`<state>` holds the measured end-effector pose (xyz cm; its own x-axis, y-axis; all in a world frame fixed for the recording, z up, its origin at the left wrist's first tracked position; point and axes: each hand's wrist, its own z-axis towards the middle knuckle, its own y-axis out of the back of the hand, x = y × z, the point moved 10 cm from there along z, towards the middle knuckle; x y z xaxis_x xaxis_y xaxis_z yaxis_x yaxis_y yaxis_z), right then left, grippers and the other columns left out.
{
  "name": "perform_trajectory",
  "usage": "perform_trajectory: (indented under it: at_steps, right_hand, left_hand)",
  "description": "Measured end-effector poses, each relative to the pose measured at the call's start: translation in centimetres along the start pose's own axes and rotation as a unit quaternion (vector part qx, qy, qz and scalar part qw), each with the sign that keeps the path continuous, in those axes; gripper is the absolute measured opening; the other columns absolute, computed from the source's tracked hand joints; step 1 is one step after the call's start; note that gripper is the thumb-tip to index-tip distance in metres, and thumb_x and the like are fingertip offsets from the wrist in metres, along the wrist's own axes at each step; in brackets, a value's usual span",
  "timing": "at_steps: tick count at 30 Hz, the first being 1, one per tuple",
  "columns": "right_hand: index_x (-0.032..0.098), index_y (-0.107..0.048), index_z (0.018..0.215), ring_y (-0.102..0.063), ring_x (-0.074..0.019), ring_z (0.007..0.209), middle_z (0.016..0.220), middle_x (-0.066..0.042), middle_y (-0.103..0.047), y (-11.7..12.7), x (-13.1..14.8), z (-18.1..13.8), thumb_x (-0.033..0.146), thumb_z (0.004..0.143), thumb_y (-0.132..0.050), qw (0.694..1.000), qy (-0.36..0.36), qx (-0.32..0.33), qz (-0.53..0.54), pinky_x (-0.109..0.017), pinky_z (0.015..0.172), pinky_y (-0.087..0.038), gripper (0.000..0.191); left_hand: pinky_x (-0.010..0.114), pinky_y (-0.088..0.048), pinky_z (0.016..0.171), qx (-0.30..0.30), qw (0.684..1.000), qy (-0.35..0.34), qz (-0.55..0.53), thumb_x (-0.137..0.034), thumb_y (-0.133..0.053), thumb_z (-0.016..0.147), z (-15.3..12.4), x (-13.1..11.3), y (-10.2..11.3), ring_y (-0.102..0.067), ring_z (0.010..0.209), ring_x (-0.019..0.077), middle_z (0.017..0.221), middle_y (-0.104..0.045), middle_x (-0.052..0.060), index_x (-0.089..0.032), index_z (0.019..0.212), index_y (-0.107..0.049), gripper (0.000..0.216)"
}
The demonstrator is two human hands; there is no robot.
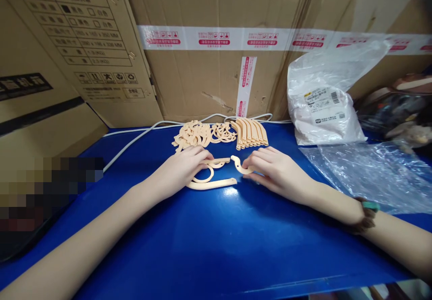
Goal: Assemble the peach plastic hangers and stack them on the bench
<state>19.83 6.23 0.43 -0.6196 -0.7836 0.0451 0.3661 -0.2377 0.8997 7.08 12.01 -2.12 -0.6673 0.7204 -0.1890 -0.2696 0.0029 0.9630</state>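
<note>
My left hand [184, 167] is closed on a slim beige plastic piece [221, 160] that points to the right; the fingers hide its other end. Just below that lies a thin beige ring-like part [212, 174], partly behind the hand. A longer curved beige arm piece [216, 184] rests on the blue table nearest me. Between its thumb and fingers, my right hand [275, 169] pinches a beige S-curved hook piece [238, 164]. The tip of this hook is close to the end of the slim piece; whether they touch I cannot tell.
Behind my hands lie a pile of beige hook pieces [192, 134], some rings [223, 132] and a stack of curved arm pieces [251, 132]. A white plastic bag [324, 111], clear film [364, 172], a white cable [126, 145] and cardboard boxes [216, 79] surround the blue table [216, 246].
</note>
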Motion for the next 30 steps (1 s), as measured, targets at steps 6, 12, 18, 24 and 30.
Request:
perform_trajectory:
  at_steps: [6, 12, 18, 24, 30]
  right_hand:
    - [0.018, -0.065, 0.103, -0.055, -0.0195, 0.082, 0.096, -0.007, -0.065, -1.3, 0.4, 0.0, 0.023, 0.099, -0.039, 0.995, 0.019, 0.064, -0.075, -0.034, 0.077, -0.037, 0.026]
    - [0.018, -0.064, 0.099, -0.052, -0.0195, 0.081, 0.096, -0.007, -0.063, -2.1, 0.4, -0.2, 0.018, 0.098, -0.037, 0.993, 0.032, 0.098, -0.053, -0.034, 0.077, -0.036, 0.027]
    - [0.016, -0.058, 0.100, -0.055, -0.0194, 0.081, 0.094, -0.007, -0.063, -1.5, -0.5, 0.0, 0.012, 0.095, -0.038, 0.997, -0.011, 0.070, -0.042, -0.033, 0.075, -0.037, 0.021]
    - [0.019, -0.052, 0.088, -0.056, -0.0172, 0.073, 0.082, -0.003, -0.062, -0.6, -2.0, -0.2, 0.030, 0.095, -0.051, 0.997, -0.075, 0.030, -0.021, -0.028, 0.067, -0.039, 0.013]
    - [0.020, -0.051, 0.084, -0.056, -0.0167, 0.068, 0.077, -0.003, -0.061, -0.1, -1.8, -0.1, 0.039, 0.095, -0.051, 0.996, -0.087, 0.019, -0.010, -0.027, 0.062, -0.040, 0.021]
  left_hand:
    - [0.034, -0.048, 0.085, -0.001, 0.999, 0.003, 0.052, -0.026, -0.036, 0.098, -0.1, -0.2, 0.1, -0.059, 0.102, 0.0219, 0.109, -0.061, 0.007, -0.018, 0.107, -0.057, 0.025]
    - [0.038, -0.048, 0.083, -0.015, 0.995, 0.031, 0.095, -0.023, -0.036, 0.097, -0.3, 0.4, 0.5, -0.059, 0.099, 0.0261, 0.110, -0.062, 0.011, -0.016, 0.107, -0.058, 0.026]
    - [0.044, -0.044, 0.093, -0.016, 0.999, 0.020, 0.047, -0.036, -0.044, 0.095, -0.6, -1.1, 1.3, -0.056, 0.109, 0.0283, 0.114, -0.061, 0.010, -0.018, 0.108, -0.058, 0.026]
    - [0.053, -0.024, 0.112, 0.072, 0.989, -0.032, -0.128, -0.052, -0.061, 0.084, -1.2, -3.1, -1.0, -0.023, 0.142, 0.0306, 0.149, -0.037, 0.011, -0.023, 0.095, -0.055, 0.032]
    - [0.051, -0.020, 0.114, 0.088, 0.983, -0.053, -0.153, -0.039, -0.054, 0.091, -1.2, -3.7, -1.4, -0.020, 0.144, 0.0255, 0.149, -0.038, 0.007, -0.023, 0.085, -0.055, 0.017]
